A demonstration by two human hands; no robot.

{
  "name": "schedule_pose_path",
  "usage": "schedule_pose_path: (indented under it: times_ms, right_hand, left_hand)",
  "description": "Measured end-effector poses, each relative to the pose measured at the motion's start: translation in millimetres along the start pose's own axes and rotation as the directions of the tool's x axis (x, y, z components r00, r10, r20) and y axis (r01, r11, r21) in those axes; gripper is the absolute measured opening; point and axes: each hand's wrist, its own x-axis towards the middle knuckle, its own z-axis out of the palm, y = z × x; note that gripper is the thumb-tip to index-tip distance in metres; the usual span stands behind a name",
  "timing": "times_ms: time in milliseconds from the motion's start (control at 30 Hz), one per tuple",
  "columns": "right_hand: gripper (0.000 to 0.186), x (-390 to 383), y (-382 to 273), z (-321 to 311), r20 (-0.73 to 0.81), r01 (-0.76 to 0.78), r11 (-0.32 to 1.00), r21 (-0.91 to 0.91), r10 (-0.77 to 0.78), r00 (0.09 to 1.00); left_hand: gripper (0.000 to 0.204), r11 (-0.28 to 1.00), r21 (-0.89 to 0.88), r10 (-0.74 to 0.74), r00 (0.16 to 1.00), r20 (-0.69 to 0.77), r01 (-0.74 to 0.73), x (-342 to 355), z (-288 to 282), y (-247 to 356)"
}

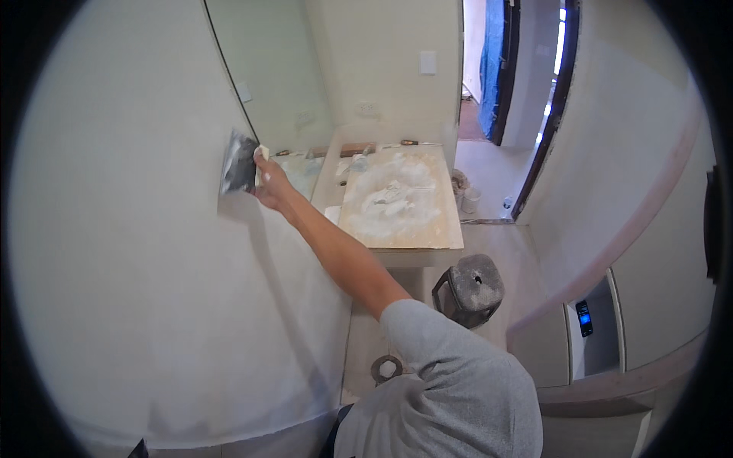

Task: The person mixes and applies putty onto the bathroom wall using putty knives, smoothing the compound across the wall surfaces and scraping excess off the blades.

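My right arm, in a grey short sleeve, stretches up and left to the white wall (137, 229). My right hand (272, 185) is closed around the pale handle of a wide putty knife (242, 162). The knife's dark, smeared blade lies near or against the wall, by the lower corner of a mirror (267, 61). Past my forearm, a yellowish board (447, 229) on a counter carries a spread of white putty (393, 195). My left hand is out of view.
A spattered stool (477, 281) stands below the counter, with a tape roll (387, 369) on the floor nearer me. A screwdriver (410, 143) lies behind the board. At right, a phone (585, 319) glows in a niche. A doorway (489, 168) opens beyond, with tubs beside it.
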Motion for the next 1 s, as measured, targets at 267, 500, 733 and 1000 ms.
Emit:
schedule_pose_path:
  times_ms: [267, 500, 733, 1000]
  right_hand:
    - [0.056, 8.8, 43.8, -115.2, -0.272, -0.099, 0.540, -0.836, -0.250, 0.930]
    - [0.035, -13.9, -32.3, -6.1, 0.227, 0.301, -0.004, -0.953, -0.666, 0.711]
    - [0.021, 11.3, 20.5, 35.0, 0.358, 0.234, -0.273, -0.933, -0.751, 0.555]
    - [0.028, -10.0, -25.3, 43.7, 0.379, 0.393, -0.118, -0.912, -0.609, 0.697]
  left_hand:
    - [0.036, 1.000, -0.002, -0.012, 0.999, 0.044, 0.012, -3.9, -7.2, -6.1]
    - [0.037, 0.990, 0.135, 0.031, 0.997, 0.068, -0.040, 5.1, -15.0, -6.0]
    - [0.038, 0.995, 0.100, -0.006, 0.994, 0.110, -0.005, -4.1, -16.3, -9.3]
    - [0.034, 0.978, 0.206, -0.043, 0.999, 0.016, 0.039, 6.2, -17.1, -2.3]
